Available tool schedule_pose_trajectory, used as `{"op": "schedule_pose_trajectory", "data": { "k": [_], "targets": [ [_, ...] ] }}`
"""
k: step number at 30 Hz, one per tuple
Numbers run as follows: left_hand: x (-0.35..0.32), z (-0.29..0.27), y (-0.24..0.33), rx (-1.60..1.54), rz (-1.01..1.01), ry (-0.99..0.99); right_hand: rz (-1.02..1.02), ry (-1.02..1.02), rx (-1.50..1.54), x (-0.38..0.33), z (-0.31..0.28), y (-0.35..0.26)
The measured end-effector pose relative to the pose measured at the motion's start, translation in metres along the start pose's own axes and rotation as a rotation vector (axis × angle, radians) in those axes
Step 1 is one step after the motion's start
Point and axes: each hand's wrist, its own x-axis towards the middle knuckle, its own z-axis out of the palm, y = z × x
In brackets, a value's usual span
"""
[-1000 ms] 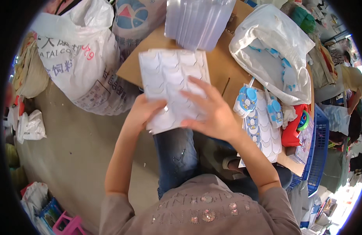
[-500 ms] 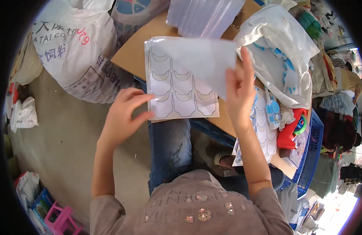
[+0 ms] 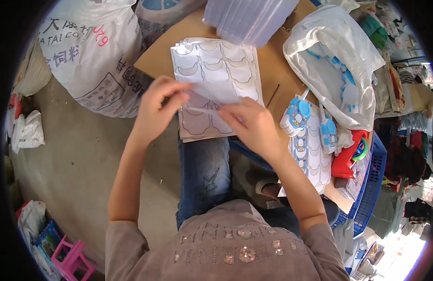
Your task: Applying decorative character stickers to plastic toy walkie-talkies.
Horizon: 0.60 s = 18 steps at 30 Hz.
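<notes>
Between my two hands a thin translucent sheet (image 3: 217, 93), perhaps plastic film, is held bent and seen nearly edge-on. My left hand (image 3: 155, 112) pinches its left end between thumb and fingers. At the other end, my right hand (image 3: 256, 126) has its fingers closed on the lower right edge. Right below lies a stack of white sheets (image 3: 247, 70) printed with rows of outlined rounded shapes. The stack rests on brown cardboard, its near edge over my knee. My hands and the film cover part of it.
Clear plastic sleeves (image 3: 249, 21) lie on the cardboard (image 3: 277, 61) behind the stack. Rightward are a blue-and-white cartoon case (image 3: 298, 114), printed sheets (image 3: 315, 154), an opened white bag (image 3: 366, 70), a red tape dispenser (image 3: 344, 164) and a blue basket (image 3: 371, 187). A large sack (image 3: 92, 65) stands left.
My right hand has come down and left from its raised position, bringing the translucent sheet across the stack. My left hand has moved up and taken hold of it. The cartoon case is uncovered.
</notes>
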Motion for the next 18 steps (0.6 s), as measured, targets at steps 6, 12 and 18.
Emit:
{"op": "schedule_pose_trajectory", "data": {
  "k": [6, 12, 18],
  "targets": [
    [-0.021, -0.028, 0.007, 0.057, -0.047, -0.167, 0.147, 0.219, 0.245, 0.01, -0.001, 0.023],
    [-0.025, -0.001, -0.022, 0.178, -0.094, -0.295, -0.115, 0.423, 0.131, 0.019, 0.003, 0.017],
    [-0.006, 0.012, -0.013, 0.216, 0.019, -0.184, -0.18, 0.092, 0.003, 0.007, 0.006, 0.01]
  ]
}}
